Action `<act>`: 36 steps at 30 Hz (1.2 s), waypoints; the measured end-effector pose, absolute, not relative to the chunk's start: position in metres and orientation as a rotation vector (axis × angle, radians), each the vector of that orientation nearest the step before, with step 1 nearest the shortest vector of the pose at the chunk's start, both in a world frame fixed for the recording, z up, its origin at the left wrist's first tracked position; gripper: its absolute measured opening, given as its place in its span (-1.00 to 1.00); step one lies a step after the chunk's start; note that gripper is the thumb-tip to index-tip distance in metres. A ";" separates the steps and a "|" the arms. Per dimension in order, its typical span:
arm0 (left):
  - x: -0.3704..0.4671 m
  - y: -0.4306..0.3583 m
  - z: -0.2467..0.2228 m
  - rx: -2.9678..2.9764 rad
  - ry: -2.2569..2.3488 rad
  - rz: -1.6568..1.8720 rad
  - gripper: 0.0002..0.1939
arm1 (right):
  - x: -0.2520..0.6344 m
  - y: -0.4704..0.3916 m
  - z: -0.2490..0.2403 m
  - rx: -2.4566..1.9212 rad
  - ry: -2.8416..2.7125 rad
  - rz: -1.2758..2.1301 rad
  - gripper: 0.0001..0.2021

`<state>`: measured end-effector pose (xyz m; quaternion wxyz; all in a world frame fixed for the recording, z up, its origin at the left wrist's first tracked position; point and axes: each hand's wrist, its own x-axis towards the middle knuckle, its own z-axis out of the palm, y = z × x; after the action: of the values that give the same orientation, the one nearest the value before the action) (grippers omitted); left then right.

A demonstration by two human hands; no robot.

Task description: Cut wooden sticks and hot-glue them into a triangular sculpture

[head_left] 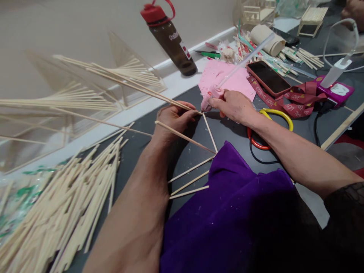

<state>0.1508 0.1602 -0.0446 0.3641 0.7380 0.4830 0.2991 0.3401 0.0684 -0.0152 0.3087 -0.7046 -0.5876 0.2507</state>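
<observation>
My left hand (174, 117) pinches the joined ends of thin wooden sticks (136, 87) that reach up and left over the table. More sticks of this frame run down toward a purple cloth (199, 220). My right hand (234, 106) is wrapped round a pink glue gun (212, 96), with a long clear glue stick (247, 57) poking out of its back. The gun's tip is close beside my left fingertips, at the corner of the sticks. Whether it touches them cannot be made out.
Loose sticks (82, 189) are heaped at the left. Stick structures (136, 76) lean by the wall. Behind my hands are a bottle (173, 41), pink sheet (239, 79) and phone (269, 77). Scissors (277, 113) lie beneath my right forearm. A person's hand (354, 13) shows far right.
</observation>
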 end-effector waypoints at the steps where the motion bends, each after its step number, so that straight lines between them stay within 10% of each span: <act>1: 0.150 0.160 -0.045 1.904 1.237 0.766 -0.73 | 0.340 0.068 -0.016 -1.857 -1.554 0.660 -0.55; 36: 0.150 0.161 -0.045 1.904 1.244 0.749 -0.79 | 0.340 0.067 -0.016 -1.840 -1.594 0.628 -0.52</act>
<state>0.1500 0.1608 -0.0449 0.3649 0.7404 0.4837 0.2911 0.3397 0.0669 -0.0162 0.3085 -0.6960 -0.6032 0.2377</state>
